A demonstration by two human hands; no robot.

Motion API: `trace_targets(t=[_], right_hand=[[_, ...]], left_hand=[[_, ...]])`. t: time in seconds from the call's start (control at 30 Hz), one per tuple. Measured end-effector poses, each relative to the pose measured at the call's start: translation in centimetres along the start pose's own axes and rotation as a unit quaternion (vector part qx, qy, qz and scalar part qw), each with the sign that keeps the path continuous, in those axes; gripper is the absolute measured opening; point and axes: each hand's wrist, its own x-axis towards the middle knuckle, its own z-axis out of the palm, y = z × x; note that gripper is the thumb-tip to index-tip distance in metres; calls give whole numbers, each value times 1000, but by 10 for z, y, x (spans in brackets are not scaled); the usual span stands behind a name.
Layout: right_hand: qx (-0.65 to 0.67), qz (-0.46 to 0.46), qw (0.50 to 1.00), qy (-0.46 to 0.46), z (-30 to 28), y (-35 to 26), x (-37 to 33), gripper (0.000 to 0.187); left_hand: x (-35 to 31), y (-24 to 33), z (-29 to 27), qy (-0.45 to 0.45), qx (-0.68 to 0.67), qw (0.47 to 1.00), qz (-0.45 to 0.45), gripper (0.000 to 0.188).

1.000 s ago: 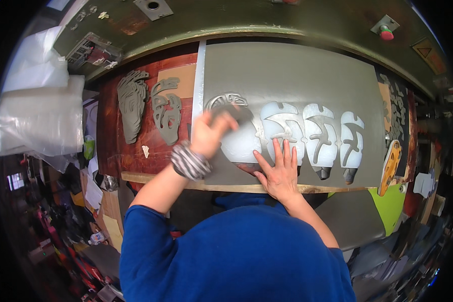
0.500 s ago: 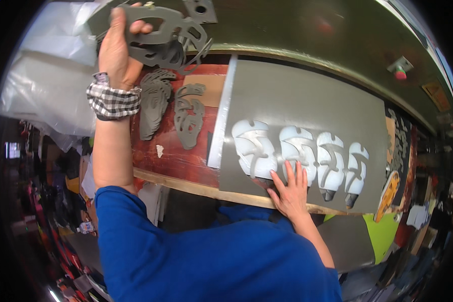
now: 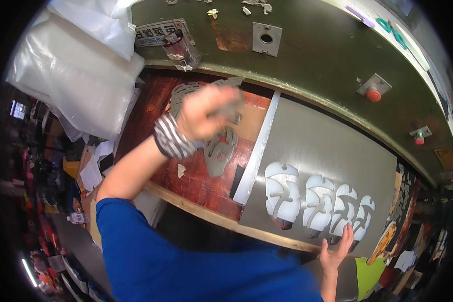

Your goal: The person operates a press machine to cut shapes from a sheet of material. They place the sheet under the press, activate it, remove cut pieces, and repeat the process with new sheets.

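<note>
My left hand (image 3: 206,113) is blurred by motion over the red-brown board (image 3: 186,183). Grey flat cut-out pieces (image 3: 230,82) show at its fingers, but whether it grips them is unclear. A stack of similar grey pieces (image 3: 181,93) lies partly behind the hand, and another grey cut-out (image 3: 220,153) lies just below it. My right hand (image 3: 336,254) is open with fingers apart, its fingertips at the lower end of the right-hand shapes. Several pale, shiny slotted shapes (image 3: 283,191) stand in a row on the grey sheet (image 3: 332,136), dark at their lower tips.
A green machine beam (image 3: 317,50) with red buttons (image 3: 372,94) runs along the back. Clear plastic sheeting (image 3: 75,75) hangs at left. A metal strip (image 3: 259,156) borders the grey sheet. An orange slotted piece (image 3: 382,244) stands at the right edge.
My left hand has come down from the machine beam toward the board with the grey pieces. My right hand has shifted right along the row of pale shapes. The view has turned.
</note>
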Motion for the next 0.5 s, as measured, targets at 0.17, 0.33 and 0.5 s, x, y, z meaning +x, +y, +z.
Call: trace_targets(t=[0.17, 0.33, 0.5], right_hand=[[-36, -3, 999, -3, 1, 19, 2, 68], [-132, 102, 983, 80, -19, 105, -16, 51], [-182, 339, 905, 183, -51, 218, -67, 38]], left_hand=[[-108, -2, 33, -281, 54, 942, 174, 43], [-145, 24, 23, -332, 121, 935, -13, 53], [-140, 121, 55, -206, 47, 971, -112, 28]])
